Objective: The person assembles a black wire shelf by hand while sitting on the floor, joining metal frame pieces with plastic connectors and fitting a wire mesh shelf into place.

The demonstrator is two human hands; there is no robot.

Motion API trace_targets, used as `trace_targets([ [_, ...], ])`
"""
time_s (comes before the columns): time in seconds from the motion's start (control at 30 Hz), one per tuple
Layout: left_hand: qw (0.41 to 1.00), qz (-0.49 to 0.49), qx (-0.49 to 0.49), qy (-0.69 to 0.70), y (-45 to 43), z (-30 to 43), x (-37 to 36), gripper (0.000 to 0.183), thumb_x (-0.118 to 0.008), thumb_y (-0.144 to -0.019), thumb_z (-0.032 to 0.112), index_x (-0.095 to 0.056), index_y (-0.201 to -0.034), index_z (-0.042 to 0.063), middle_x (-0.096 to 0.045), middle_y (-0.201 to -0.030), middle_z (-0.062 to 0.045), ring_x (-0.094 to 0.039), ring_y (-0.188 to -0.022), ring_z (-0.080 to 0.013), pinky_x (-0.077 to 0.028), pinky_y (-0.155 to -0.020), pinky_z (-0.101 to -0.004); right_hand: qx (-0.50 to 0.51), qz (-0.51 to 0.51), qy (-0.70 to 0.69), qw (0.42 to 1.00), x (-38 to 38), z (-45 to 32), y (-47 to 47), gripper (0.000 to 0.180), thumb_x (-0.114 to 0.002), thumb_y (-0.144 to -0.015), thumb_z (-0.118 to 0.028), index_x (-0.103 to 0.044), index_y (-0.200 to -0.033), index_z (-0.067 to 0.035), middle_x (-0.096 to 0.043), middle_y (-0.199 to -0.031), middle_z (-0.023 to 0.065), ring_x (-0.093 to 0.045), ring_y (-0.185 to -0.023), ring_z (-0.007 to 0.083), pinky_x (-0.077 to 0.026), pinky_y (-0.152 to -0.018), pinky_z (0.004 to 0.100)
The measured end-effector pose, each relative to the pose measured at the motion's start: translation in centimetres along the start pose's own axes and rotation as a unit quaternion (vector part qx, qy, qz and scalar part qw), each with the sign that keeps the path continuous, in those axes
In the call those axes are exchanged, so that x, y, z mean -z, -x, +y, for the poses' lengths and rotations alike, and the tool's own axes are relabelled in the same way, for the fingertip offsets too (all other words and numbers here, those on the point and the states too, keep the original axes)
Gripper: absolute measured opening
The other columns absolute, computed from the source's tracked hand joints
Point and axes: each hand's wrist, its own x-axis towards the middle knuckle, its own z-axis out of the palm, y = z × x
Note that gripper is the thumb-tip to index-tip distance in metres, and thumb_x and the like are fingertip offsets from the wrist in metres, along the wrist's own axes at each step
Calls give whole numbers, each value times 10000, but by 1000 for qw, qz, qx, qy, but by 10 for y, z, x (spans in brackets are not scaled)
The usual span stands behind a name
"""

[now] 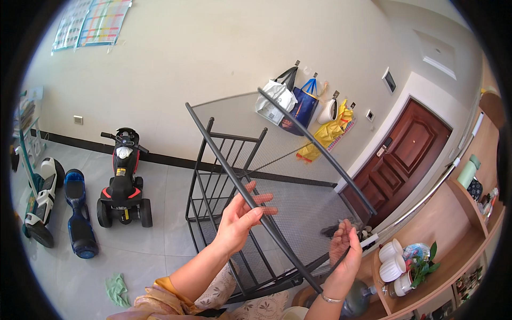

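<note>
A mesh shelf panel point(316, 200) with dark metal side tubes is lifted and tilted in front of me. My left hand point(240, 218) grips one side tube, thumb on top and fingers showing behind the mesh. At the panel's near edge is my right hand point(345, 256), its fingers behind the mesh and its thumb on the near side. Below and partly behind the panel stands a black metal rack frame point(232, 140) with barred sides. Its lower part is close to my legs and seen partly through the mesh.
To the left on the tiled floor are a ride-on toy motorcycle point(122, 180), a blue hoverboard point(76, 212) and a white self-balancing scooter point(47, 194). A green cloth point(117, 290) lies nearer. Bags point(306, 104) hang on the wall. At right, a wooden cabinet point(432, 200) holds white pots point(392, 268).
</note>
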Motion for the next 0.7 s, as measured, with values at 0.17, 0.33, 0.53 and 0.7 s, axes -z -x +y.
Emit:
trace_targets([
  [0.17, 999, 34, 18, 16, -3, -10, -4, 651, -596, -852, 180, -248, -1369, -6, -532, -1200, -209, -589, -1022, -326, -509, -805, -372, 64, 0, 61, 996, -1, -3, 7, 285, -592, -837, -172, -605, -1059, 7, -639, -915, 42, -577, -781, 115, -467, -663, 230],
  [0.33, 998, 35, 45, 11, 1, -16, -16, 567, -556, -872, 161, -283, -1338, -11, -542, -1180, -207, -594, -1014, -321, -521, -816, -396, 87, -42, 46, 994, 13, -17, 20, 321, -561, -829, -141, -575, -1090, 45, -612, -1012, 134, -582, -900, 160, -476, -806, 250],
  [0.53, 993, 78, 93, -7, 2, -28, -9, 462, -485, -885, 133, -339, -1299, -12, -571, -1139, -188, -615, -966, -278, -520, -785, -347, 123, 32, 102, 987, 14, -3, 41, 297, -560, -816, -139, -595, -1063, 22, -622, -999, 105, -582, -895, 150, -467, -783, 264],
  [0.7, 988, 121, 91, -10, -7, -34, 9, 479, -456, -857, 118, -341, -1301, -20, -586, -1102, -197, -622, -889, -253, -489, -729, -330, 57, 34, 100, 993, 20, 16, 40, 287, -578, -801, -125, -607, -1045, 24, -628, -976, 92, -588, -883, 164, -466, -736, 269],
])
